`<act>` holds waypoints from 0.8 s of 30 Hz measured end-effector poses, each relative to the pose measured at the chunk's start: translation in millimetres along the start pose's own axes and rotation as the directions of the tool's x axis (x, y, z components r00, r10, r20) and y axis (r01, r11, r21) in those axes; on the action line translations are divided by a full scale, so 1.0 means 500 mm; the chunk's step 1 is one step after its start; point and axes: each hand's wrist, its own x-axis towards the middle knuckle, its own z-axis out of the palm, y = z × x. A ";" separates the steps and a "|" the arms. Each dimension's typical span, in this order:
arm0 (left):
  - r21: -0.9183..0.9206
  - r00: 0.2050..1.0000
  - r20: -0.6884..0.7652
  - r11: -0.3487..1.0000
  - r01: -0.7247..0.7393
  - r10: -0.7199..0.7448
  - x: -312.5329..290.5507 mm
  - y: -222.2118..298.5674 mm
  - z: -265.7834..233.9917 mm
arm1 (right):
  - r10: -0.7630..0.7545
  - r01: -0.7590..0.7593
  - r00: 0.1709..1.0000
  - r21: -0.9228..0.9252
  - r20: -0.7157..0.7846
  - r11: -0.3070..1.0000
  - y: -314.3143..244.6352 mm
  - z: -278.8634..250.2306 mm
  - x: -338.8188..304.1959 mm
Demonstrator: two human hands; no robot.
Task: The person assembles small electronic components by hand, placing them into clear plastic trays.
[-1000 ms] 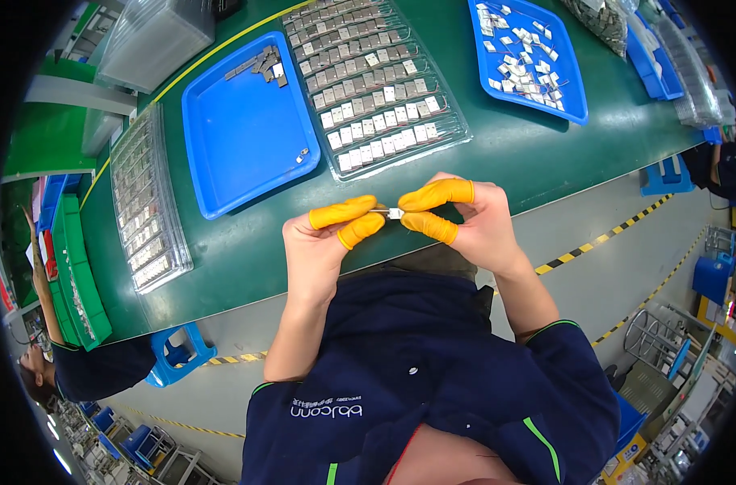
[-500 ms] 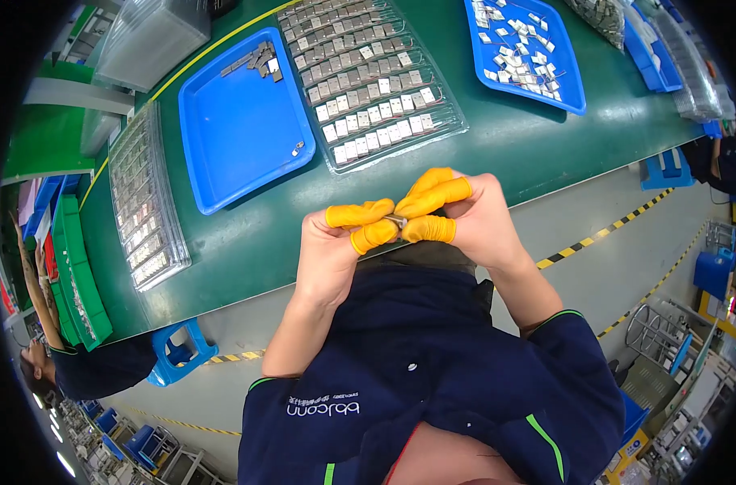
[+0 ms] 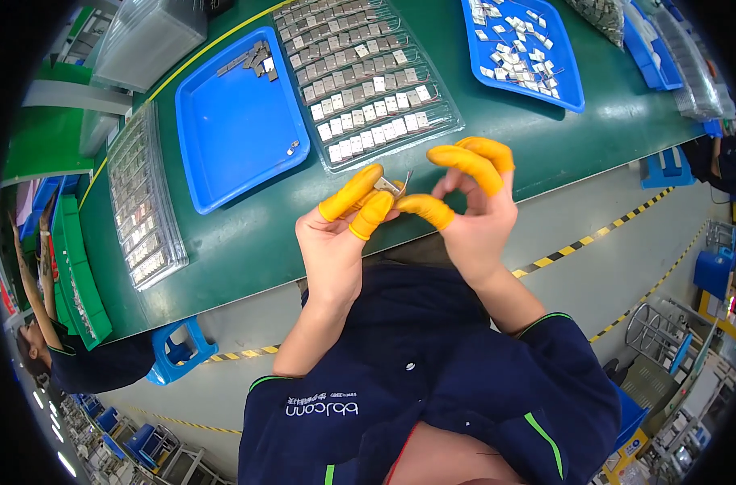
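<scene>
My left hand (image 3: 340, 230), in yellow finger cots, pinches a small grey block with short wires (image 3: 386, 186) above the table's near edge. Beside it, my right hand (image 3: 475, 206) has its cot-covered fingers spread apart, with the thumb tip close to the block; whether the thumb touches it I cannot tell. Just beyond the hands lies a clear plastic tray (image 3: 336, 167) with rows of white and grey blocks with wires. To its left is a blue tray (image 3: 237, 149) with several dark grey pieces in its far corner and a small piece near its right rim.
Another blue tray (image 3: 574, 93) at the far right holds many white wired pieces. Stacked clear trays (image 3: 146, 202) lie at the left. Green bins (image 3: 79, 275) stand at the table's left end, near another person (image 3: 101, 352). A blue stool (image 3: 182, 352) is below the table edge.
My right fingers have come off the block and spread apart, lifting up and to the right. The left hand keeps its pinch, and the block with its wires now shows more.
</scene>
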 end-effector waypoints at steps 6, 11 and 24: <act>0.108 0.997 0.025 0.992 0.071 -0.074 0.003 0.008 0.000 | 0.338 -0.442 0.887 0.368 0.314 0.818 0.009 -0.019 0.001; 0.159 0.984 0.130 0.982 0.100 -0.122 -0.004 0.040 -0.001 | 0.320 -0.795 0.585 0.449 0.745 0.408 0.015 -0.073 0.021; 0.581 0.980 0.133 0.813 0.047 -0.151 0.085 0.088 0.041 | 0.195 -0.240 0.919 0.094 0.342 0.966 -0.011 -0.091 0.114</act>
